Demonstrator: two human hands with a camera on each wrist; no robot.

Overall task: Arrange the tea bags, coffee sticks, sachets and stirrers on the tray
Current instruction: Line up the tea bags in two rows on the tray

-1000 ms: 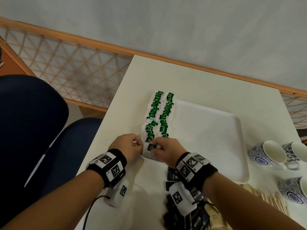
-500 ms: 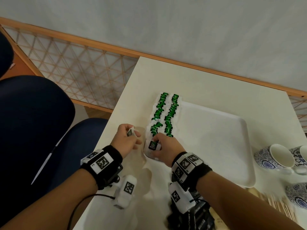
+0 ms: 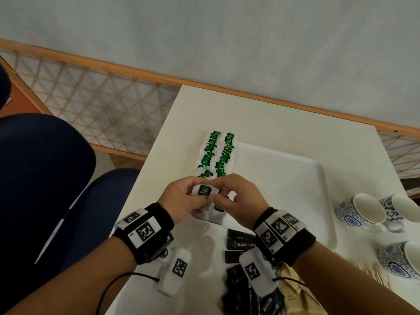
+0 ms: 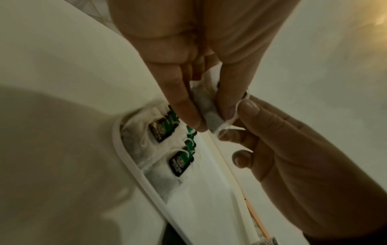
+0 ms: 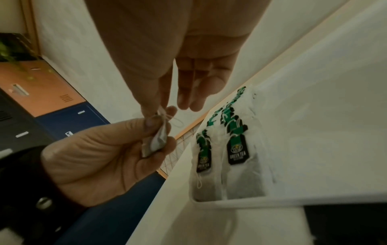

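Above the near-left corner of the white tray (image 3: 295,178), both hands meet over one tea bag (image 3: 204,190) with a green-and-black tag. My left hand (image 4: 209,116) pinches the tea bag (image 4: 201,97) between thumb and fingers. My right hand (image 5: 160,112) pinches the tea bag's white string (image 5: 176,120) between thumb and forefinger, its other fingers straight. Two rows of tea bags (image 3: 221,155) with green tags lie along the tray's left side. Black coffee sticks (image 3: 241,244) lie on the table in front of the tray, partly under my right wrist.
Three blue-patterned cups (image 3: 361,210) stand to the right of the tray. Wooden stirrers (image 3: 372,271) and brown sachets (image 3: 293,292) lie at the near right. The table's left edge (image 3: 145,178) drops to a blue chair (image 3: 45,178). A wooden lattice rail runs behind.
My left hand, which held the tea bag out to the left of the tray, has come back over its corner. My right hand has lifted off the tray's tea bags and taken the string.
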